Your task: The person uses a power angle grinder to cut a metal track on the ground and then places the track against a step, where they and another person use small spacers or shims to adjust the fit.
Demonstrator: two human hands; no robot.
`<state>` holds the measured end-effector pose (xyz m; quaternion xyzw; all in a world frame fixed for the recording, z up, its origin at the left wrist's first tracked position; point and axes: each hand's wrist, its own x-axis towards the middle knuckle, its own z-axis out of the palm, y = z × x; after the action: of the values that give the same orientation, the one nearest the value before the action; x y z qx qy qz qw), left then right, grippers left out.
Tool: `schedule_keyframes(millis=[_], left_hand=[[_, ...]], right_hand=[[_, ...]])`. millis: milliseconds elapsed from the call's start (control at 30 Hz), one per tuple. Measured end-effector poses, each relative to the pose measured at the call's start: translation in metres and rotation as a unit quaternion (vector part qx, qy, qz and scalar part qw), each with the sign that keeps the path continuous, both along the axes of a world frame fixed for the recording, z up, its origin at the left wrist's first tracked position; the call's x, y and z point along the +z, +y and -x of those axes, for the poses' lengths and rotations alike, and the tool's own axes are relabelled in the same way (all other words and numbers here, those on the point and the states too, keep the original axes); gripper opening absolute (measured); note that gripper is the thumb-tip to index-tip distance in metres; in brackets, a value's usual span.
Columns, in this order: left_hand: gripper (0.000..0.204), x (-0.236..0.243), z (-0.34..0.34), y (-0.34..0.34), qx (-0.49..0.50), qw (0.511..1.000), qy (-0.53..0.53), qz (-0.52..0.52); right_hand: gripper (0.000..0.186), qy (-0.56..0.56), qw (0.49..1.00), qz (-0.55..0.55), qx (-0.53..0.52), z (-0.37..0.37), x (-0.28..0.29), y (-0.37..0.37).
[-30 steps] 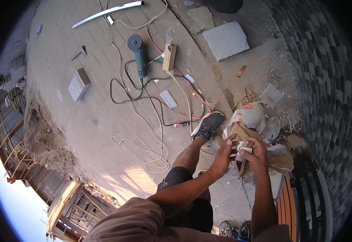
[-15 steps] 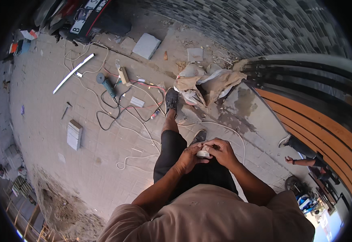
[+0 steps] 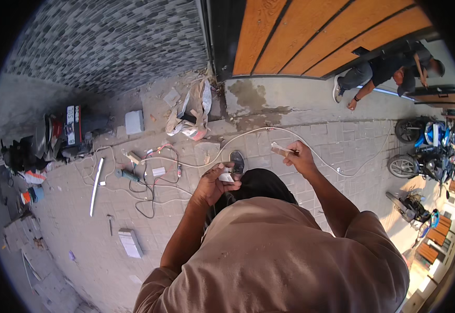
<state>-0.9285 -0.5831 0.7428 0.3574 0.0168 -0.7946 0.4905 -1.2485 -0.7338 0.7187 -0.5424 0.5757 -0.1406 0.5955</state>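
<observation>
The hands are now parting, where in the earlier frame they were meeting over a small white piece; the left hand (image 3: 213,187) is gripping a small white piece (image 3: 226,178), fingers curling around it, just beside the dark shoe (image 3: 237,161) in the middle of the scene; the right hand (image 3: 301,158), well apart to the right, is pinching a pale flat strip (image 3: 279,149) by one end, its free end pointing left; a pale cable (image 3: 269,128) is arching across the paving beyond both; to the left, a teal angle grinder (image 3: 127,175) is lying among tangled cords, with a long white bar (image 3: 97,187) farther left; a crumpled sack (image 3: 202,107) is resting on the far side; another person (image 3: 381,72) is showing at far right.
</observation>
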Motion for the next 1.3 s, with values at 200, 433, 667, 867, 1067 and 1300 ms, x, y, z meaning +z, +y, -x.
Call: schedule_keyframes(millis=[200,433,667,867,1067,1300], left_hand=[[0.025,0.001,0.037,0.026,-0.074,0.995,-0.019,0.065],[0.019,-0.038,0.110,0.120,-0.023,0.998,-0.016,0.048],[0.023,-0.034,0.210,0.152,-0.089,0.994,0.012,-0.057],[0.017,-0.023,0.324,0.035,-0.217,0.969,-0.112,-0.042],[0.020,0.007,0.559,-0.095,-0.370,0.904,-0.213,-0.006],[0.028,0.054,0.839,-0.181,-0.518,0.823,-0.193,0.131]], right_hand=[[0.023,0.184,0.874,-0.245,-0.376,0.263,-0.027,0.164],[0.041,0.222,0.769,-0.297,-0.521,0.378,-0.010,0.370],[0.072,-0.117,0.800,-0.180,-0.560,0.380,-0.004,0.310],[0.051,-0.282,0.785,-0.106,-0.541,0.435,0.019,0.235],[0.040,-0.122,0.879,-0.034,-0.460,0.573,0.054,0.180],[0.029,-0.122,0.914,0.041,-0.385,0.716,0.107,0.082]])
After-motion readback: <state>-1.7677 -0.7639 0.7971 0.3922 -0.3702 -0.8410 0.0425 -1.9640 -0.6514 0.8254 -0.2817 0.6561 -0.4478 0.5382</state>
